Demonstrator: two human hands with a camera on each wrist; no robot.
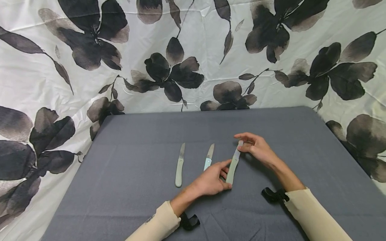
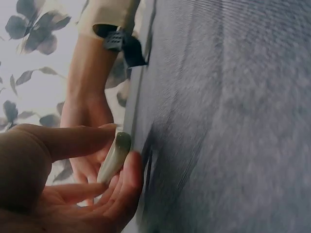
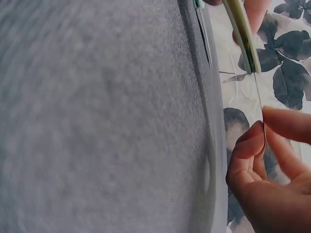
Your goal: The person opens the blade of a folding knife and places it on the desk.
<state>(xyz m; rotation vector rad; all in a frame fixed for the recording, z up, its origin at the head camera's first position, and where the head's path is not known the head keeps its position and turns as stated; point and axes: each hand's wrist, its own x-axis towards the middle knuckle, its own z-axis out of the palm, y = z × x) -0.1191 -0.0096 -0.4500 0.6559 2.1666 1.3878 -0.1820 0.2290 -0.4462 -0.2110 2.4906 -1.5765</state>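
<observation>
Both hands hold one folding knife point(image 1: 232, 169) with a pale green handle and its blade out, raised off the table. My left hand point(image 1: 211, 179) grips the handle between thumb and fingers; the handle's butt point(image 2: 114, 158) shows between them in the left wrist view. The thumb and fingers of my right hand point(image 1: 256, 147) pinch the thin blade point(image 3: 258, 92) near its tip. Left of the hands lies a knife with a light blue handle point(image 1: 207, 163), its lower end hidden behind my left hand. Farther left lies another pale green knife point(image 1: 179, 172), blade pointing away.
A grey cloth covers the table point(image 1: 129, 167). White fabric with dark flowers point(image 1: 208, 43) hangs behind it and along the sides. Black wrist mounts point(image 1: 189, 222) sit at both cream sleeves point(image 1: 316, 214).
</observation>
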